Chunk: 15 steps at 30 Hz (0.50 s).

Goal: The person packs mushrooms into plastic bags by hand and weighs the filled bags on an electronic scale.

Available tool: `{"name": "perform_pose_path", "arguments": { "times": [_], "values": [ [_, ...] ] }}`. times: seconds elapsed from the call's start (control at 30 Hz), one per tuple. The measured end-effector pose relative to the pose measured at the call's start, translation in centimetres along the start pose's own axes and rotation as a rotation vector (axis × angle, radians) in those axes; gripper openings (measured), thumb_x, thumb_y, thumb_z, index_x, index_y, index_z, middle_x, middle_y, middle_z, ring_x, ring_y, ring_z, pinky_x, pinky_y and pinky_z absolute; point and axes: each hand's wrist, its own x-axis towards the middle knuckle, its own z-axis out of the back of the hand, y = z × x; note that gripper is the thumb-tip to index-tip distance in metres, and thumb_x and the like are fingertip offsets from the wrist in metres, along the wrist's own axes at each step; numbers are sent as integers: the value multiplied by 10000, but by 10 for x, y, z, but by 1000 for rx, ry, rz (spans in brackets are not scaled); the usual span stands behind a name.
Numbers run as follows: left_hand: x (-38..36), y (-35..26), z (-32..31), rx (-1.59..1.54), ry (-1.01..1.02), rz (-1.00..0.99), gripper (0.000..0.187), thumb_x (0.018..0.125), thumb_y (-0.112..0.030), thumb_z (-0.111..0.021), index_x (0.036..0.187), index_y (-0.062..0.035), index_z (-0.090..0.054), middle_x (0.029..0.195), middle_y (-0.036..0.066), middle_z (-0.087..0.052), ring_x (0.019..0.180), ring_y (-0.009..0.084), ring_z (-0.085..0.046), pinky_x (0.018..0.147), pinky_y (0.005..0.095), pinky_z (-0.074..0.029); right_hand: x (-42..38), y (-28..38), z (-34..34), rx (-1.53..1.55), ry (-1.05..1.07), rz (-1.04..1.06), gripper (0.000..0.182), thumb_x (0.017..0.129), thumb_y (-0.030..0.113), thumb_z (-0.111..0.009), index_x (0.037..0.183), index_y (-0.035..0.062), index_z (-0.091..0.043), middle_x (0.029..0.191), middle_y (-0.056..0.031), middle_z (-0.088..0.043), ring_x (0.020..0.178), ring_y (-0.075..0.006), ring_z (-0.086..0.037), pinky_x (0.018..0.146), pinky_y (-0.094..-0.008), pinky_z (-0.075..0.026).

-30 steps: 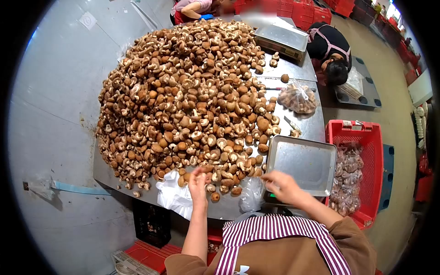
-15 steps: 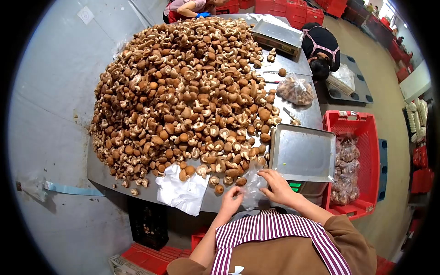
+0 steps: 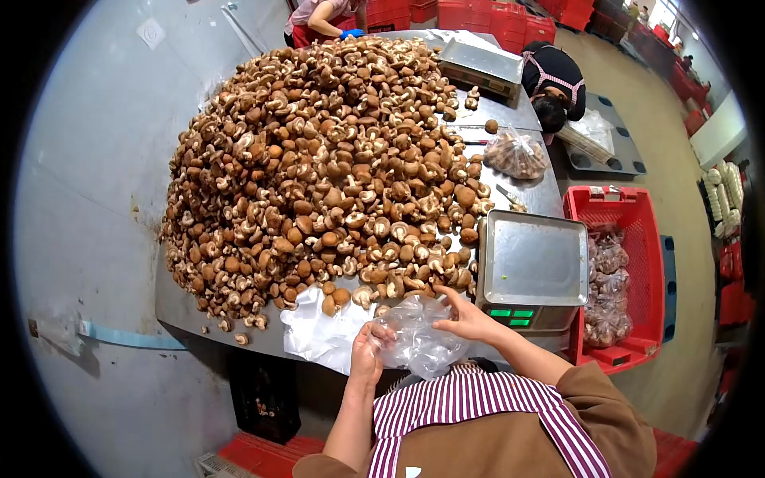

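Note:
A clear plastic bag (image 3: 426, 338), puffed out and seemingly with nothing in it, is between my hands at the table's near edge. My left hand (image 3: 368, 350) is closed on the bag's left side. At its other side, my right hand (image 3: 466, 315) touches the plastic with thumb and forefinger spread apart. A large heap of shiitake mushrooms (image 3: 319, 175) rises just beyond. White plastic bags (image 3: 319, 331) lie flat to the left, with a few mushrooms on top. To the right stands a scale (image 3: 535, 259) with a bare metal pan and a lit green display.
A red crate (image 3: 655, 279) with bagged mushrooms (image 3: 607, 295) stands right of the scale. Beyond the scale lie a filled bag (image 3: 516, 155) and a knife (image 3: 510, 197). A second scale (image 3: 482, 64) is farther back. Two people work nearby, one with a blue glove (image 3: 351, 33).
The clear bag has spread from a thin crumpled sheet into a puffed shape. My left hand has moved left and down, and my right hand slightly left.

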Motion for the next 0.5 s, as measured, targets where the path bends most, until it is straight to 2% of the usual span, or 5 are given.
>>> {"name": "perform_pose_path", "arguments": {
  "times": [0.17, 0.23, 0.37, 0.43, 0.5],
  "values": [
    [1, -21, 0, 165, 62, -133, 133, 919, -5, -520, 833, -48, -613, 853, 77, -686, 806, 173, -644, 758, 312, -508, 8, 7, 9, 83, 58, -141, 397, 907, 233, -659, 1274, 100, -588, 1171, -138, -631, 1116, -295, -596, 958, -431, -487],
    [-2, -28, -4, 473, 98, -171, 148, 830, 42, -516, 791, -32, -638, 816, 83, -692, 784, 203, -656, 739, 319, -498, 6, -4, 17, -79, -202, 231, 256, 914, 100, -594, 1164, 51, -616, 1123, -112, -615, 1057, -252, -597, 925, -398, -495],
    [-5, -16, -30, 1211, 435, -698, 172, 687, 34, -569, 796, -52, -670, 795, 77, -680, 765, 262, -627, 676, 368, -459, 8, -17, 28, 169, -247, 165, 368, 939, 155, -583, 1281, 26, -543, 1246, -148, -576, 1225, -284, -531, 1024, -439, -456],
    [-8, -2, -37, 1400, 533, -714, 165, 698, 4, -609, 821, -78, -681, 840, 47, -686, 800, 230, -623, 684, 361, -445, 9, -20, 26, 343, -251, 35, 477, 947, 236, -604, 1362, 28, -498, 1323, -181, -553, 1308, -312, -489, 1070, -457, -429],
    [-8, 11, -40, 1431, 566, -742, 159, 704, -17, -625, 832, -90, -686, 869, 34, -689, 814, 217, -619, 691, 357, -437, 13, -12, 20, 37, -154, -196, 816, 896, 476, -657, 1497, 22, -342, 1466, -266, -436, 1396, -372, -405, 1123, -474, -377]
  ]
}}
